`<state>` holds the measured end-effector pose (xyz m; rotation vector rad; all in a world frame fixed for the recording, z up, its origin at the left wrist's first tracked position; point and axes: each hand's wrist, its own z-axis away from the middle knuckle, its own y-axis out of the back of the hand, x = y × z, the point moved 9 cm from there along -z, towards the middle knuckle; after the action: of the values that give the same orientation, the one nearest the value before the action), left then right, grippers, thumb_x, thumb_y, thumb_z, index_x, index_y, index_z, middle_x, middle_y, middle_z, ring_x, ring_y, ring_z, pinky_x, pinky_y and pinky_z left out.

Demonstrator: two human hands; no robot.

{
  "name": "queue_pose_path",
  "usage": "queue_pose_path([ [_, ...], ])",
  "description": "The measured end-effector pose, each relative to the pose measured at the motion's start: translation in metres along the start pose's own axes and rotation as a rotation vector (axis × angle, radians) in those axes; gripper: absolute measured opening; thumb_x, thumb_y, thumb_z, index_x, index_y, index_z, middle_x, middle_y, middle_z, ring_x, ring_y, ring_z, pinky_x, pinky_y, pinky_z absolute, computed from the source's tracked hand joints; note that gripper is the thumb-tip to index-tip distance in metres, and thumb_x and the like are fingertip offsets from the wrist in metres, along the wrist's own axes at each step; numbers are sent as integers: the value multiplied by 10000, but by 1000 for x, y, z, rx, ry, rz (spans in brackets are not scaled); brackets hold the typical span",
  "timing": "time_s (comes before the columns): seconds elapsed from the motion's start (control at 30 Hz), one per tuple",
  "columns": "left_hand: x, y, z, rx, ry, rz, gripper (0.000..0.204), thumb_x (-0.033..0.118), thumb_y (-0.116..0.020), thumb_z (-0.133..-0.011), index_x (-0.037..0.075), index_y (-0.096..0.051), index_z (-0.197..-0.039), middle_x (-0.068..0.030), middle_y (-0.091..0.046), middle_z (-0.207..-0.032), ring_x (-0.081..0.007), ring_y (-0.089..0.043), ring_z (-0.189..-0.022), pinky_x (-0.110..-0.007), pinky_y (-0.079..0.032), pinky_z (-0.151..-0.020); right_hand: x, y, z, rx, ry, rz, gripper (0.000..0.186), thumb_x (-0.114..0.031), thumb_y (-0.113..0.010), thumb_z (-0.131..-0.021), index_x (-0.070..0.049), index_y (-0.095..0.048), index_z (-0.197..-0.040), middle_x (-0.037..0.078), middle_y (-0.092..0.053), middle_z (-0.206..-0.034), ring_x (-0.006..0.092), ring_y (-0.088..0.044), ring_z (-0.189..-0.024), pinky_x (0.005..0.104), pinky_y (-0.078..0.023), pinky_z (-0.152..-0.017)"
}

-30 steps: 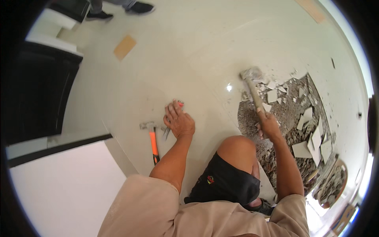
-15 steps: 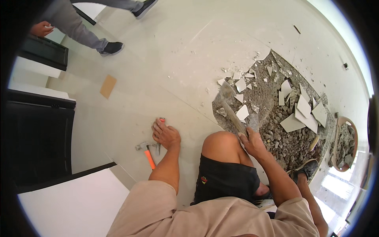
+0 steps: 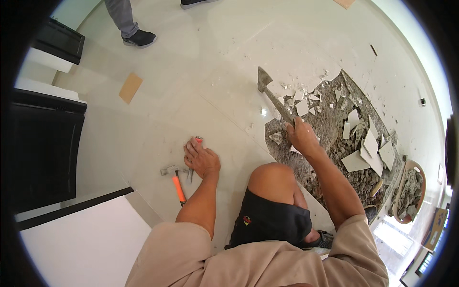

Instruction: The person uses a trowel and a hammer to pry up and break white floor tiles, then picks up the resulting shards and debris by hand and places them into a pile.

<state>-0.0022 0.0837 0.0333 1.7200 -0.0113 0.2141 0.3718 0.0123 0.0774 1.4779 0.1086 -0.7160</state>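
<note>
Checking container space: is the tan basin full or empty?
Not empty: the tan basin holds grey rubble across most of its inside; whether brim-full, I cannot tell.

Right hand (image 3: 304, 137) has advanced from beside the knee (image 3: 274, 178); head of hammer-like tool (image 3: 278, 104) now past left edge of broken patch (image 3: 326, 111), height uncertain from here.

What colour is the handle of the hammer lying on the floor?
The handle is mostly orange, clearest in head view.

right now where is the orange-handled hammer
In the head view, the orange-handled hammer lies on the floor, left of centre, beside the left hand.
</note>
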Motion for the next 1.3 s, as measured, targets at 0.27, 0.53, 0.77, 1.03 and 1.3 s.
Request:
queue_pose_path([
  [0.27,-2,0,4,4,-10,-22,633,194,-532,-986,99,-314,-1572,-137,-402,-1571,-309,-327,-1504,-513,-270,-1162,15,7,-14,19,-203,14,381,-342,-541,-1054,39,-550,-1074,348,-687,-886,557,-672,-877,622,-538,-816],
  [0.53,-7,3,0,17,-17,-47,643,197,-556,-975,99,-318,-1565,-117,-413,-1561,-303,-333,-1501,-500,-284,-1153,22,39,-44,191,-200,-1,405,-372,-552,-1053,33,-557,-1034,364,-686,-899,577,-662,-889,614,-540,-798],
  [0.77,-12,2,1,5,-5,-59,666,190,-573,-948,100,-327,-1561,-114,-416,-1559,-295,-336,-1502,-495,-289,-1155,38,52,-72,91,-111,114,422,-369,-550,-1055,52,-549,-1059,383,-675,-934,574,-661,-935,632,-525,-814],
  [1.03,-3,0,4,-6,-5,-28,674,168,-582,-933,99,-342,-1559,-124,-420,-1561,-294,-336,-1502,-501,-284,-1163,100,62,-82,138,-261,171,466,-395,-543,-1040,62,-577,-1125,346,-695,-934,554,-671,-968,616,-523,-884],
  [1.3,-5,-9,6,-71,-14,-27,646,155,-564,-954,91,-338,-1556,-129,-427,-1554,-299,-341,-1499,-517,-285,-1164,130,68,-73,196,-345,162,522,-408,-534,-1032,98,-651,-1084,397,-673,-1031,548,-663,-1036,585,-525,-916],
])
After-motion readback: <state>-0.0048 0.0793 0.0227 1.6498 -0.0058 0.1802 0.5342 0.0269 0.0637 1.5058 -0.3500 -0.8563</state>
